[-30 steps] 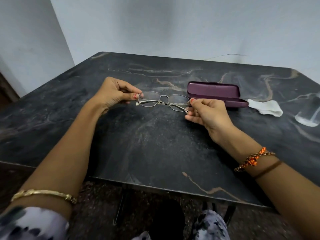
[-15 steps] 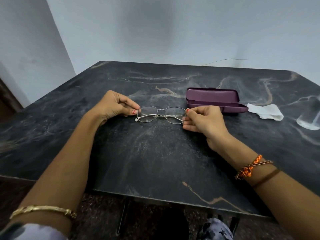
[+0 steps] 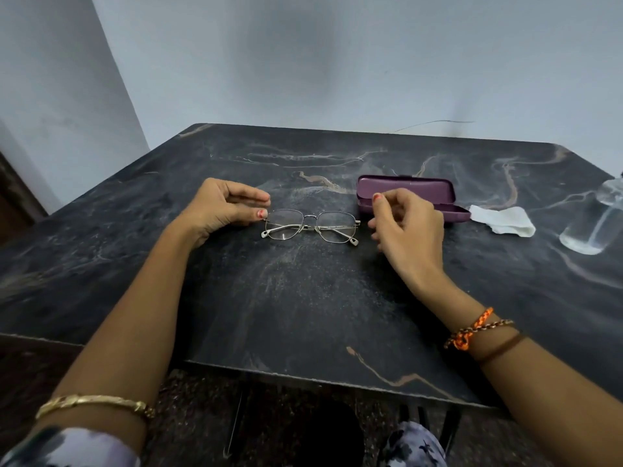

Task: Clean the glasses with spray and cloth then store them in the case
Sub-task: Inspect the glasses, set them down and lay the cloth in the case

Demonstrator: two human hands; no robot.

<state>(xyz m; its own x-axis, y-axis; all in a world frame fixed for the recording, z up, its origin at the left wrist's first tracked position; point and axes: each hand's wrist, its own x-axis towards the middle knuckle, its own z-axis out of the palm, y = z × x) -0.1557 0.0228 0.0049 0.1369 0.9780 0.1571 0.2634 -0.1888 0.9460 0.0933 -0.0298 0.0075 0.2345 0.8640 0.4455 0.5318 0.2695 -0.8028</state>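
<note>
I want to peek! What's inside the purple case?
The case lies on the table, nearly shut, so its inside is hidden. The right hand covers part of its front. The glasses lie outside, beside it.

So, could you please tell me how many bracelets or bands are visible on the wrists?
3: a gold bangle on the left wrist; an orange braided band and a brown band on the right.

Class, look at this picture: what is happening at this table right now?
A person sits at a dark table. Folded glasses lie on it between the left hand and right hand, neither gripping them. A purple case, white cloth and clear spray bottle wait to the right.
</note>
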